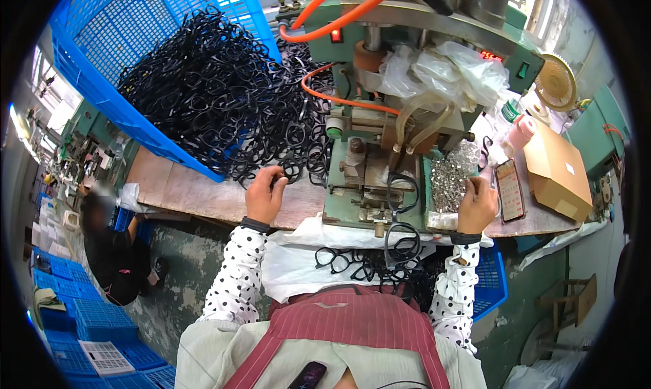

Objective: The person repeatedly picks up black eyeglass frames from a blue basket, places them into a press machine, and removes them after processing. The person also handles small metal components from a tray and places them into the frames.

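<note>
Left hand (263, 193) half curled, thumb close to the forefinger, right at the edge of the heaped black eyeglass frames (203, 84); whether it has hold of one, I cannot tell. Across to the right hand (477, 206): fingers bent well in, tips near the thumb, and anything pinched there is hidden.

Now from the left! Well out beyond the left hand, another person (112, 246) in dark clothes is down low, near stacked blue crates (105, 318). Up and left of that same hand, a big blue crate (81, 63) tilts over the bench (291, 209), frames strewn from it right down to the fingertips. Between the hands, it's the green machine (369, 121), orange hose (305, 33) looping above, loose frames (418, 193) at its front, nearer the right hand. Lower, between the forearms, more frames (369, 270) at the lap. Just left of the right fingertips, small metal pieces (449, 179), a glittering heap! Just right of that hand, a phone (510, 191); past it, a cardboard box (557, 168).
</note>
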